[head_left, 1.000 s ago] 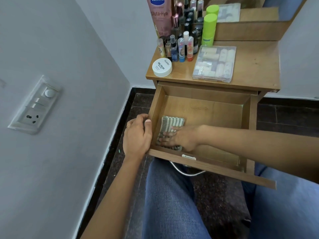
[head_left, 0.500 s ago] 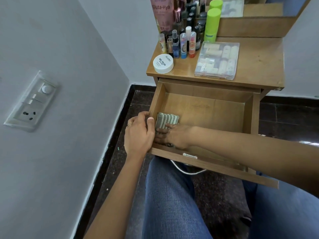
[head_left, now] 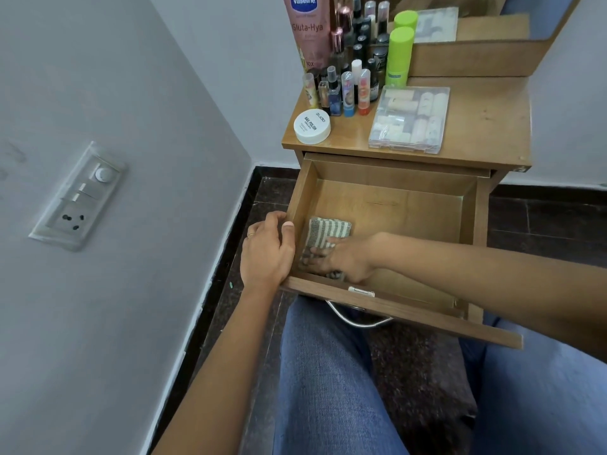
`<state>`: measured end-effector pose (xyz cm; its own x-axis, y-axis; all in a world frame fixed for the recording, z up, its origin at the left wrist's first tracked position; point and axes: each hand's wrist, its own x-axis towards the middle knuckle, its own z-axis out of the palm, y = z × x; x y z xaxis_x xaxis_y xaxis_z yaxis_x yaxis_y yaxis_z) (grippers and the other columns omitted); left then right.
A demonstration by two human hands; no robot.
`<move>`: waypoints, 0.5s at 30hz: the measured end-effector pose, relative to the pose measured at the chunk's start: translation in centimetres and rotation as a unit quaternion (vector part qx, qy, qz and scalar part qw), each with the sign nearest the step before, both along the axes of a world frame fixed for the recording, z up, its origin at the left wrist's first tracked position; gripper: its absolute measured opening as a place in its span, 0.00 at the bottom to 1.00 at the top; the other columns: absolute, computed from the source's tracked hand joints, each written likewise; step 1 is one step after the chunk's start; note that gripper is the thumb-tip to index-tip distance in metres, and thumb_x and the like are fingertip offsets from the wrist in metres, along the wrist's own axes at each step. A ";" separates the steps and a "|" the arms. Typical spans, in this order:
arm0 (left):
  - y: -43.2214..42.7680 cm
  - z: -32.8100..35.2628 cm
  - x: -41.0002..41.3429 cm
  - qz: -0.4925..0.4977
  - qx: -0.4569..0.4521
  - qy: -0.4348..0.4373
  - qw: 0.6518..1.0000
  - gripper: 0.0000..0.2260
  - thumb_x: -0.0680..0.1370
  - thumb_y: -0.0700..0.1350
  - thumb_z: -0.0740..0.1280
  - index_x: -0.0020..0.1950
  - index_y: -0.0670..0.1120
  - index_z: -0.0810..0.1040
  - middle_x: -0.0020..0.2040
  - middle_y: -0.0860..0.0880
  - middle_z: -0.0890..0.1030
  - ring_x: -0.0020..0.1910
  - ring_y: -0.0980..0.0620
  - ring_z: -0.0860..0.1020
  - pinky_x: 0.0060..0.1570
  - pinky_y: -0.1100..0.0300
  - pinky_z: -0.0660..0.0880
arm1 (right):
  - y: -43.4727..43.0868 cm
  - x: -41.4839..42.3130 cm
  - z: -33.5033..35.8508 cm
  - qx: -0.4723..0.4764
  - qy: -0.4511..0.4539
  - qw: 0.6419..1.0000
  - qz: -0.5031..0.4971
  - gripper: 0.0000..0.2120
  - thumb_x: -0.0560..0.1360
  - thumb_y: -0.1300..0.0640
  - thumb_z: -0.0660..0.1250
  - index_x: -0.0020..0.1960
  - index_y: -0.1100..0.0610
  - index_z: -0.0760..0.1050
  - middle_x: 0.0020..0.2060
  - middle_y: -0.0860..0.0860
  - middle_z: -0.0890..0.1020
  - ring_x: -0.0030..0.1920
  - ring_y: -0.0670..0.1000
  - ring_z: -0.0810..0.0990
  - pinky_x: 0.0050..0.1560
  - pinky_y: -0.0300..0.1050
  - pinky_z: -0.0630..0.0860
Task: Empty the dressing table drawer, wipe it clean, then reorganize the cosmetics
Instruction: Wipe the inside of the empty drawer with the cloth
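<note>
Grey-striped cloth (head_left: 328,233) sat under my flat right hand (head_left: 341,257); left hand (head_left: 266,254) gripped the drawer (head_left: 410,307), which hard pressing could unseat.

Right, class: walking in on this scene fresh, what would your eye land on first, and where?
The open wooden drawer at the centre draws the eye, with the right hand pressing a striped grey-and-white cloth into its near left corner. The left hand grips the drawer's left wall. Behind, a crowd of cosmetic bottles stands at the back left of the wooden tabletop.
</note>
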<state>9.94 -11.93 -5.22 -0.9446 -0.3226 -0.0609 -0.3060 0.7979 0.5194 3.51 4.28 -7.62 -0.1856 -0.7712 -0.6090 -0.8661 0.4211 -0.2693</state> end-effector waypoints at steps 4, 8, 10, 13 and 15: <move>-0.1 -0.1 0.1 0.012 0.006 -0.001 1.000 0.18 0.79 0.56 0.52 0.63 0.53 0.74 0.56 0.52 0.80 0.63 0.50 0.72 0.55 0.48 0.73 | 2.8 0.5 1.3 0.001 -0.024 0.999 0.021 0.37 0.75 0.69 0.57 0.78 0.51 0.44 0.77 0.48 0.46 0.76 0.48 0.40 0.76 0.55 0.38; 0.0 0.0 0.2 0.016 0.009 -0.004 1.000 0.15 0.81 0.54 0.54 0.64 0.53 0.74 0.55 0.51 0.80 0.63 0.52 0.71 0.51 0.52 0.72 | 6.1 0.4 1.4 0.029 -0.031 0.998 0.040 0.42 0.73 0.72 0.56 0.78 0.49 0.41 0.77 0.44 0.44 0.75 0.44 0.39 0.75 0.53 0.37; 0.0 0.0 0.3 0.019 0.009 -0.004 1.000 0.15 0.81 0.54 0.54 0.64 0.53 0.74 0.55 0.51 0.80 0.62 0.53 0.71 0.52 0.52 0.72 | 7.8 0.2 1.6 0.050 -0.044 0.997 0.051 0.44 0.72 0.74 0.56 0.77 0.46 0.40 0.76 0.42 0.43 0.74 0.43 0.38 0.75 0.52 0.37; 0.0 0.0 0.3 0.021 0.008 -0.003 1.000 0.17 0.80 0.56 0.53 0.64 0.54 0.73 0.56 0.50 0.79 0.63 0.52 0.72 0.55 0.48 0.74 | 9.6 0.1 1.1 0.057 -0.066 0.995 0.049 0.48 0.69 0.75 0.56 0.77 0.43 0.39 0.74 0.38 0.40 0.74 0.42 0.35 0.76 0.53 0.36; 0.0 -0.1 0.3 0.018 0.006 0.000 1.000 0.18 0.79 0.57 0.52 0.64 0.54 0.73 0.57 0.50 0.80 0.63 0.51 0.72 0.55 0.45 0.75 | 9.8 0.1 0.8 0.046 -0.076 0.995 0.035 0.48 0.68 0.75 0.57 0.76 0.43 0.40 0.74 0.37 0.41 0.74 0.43 0.34 0.76 0.54 0.35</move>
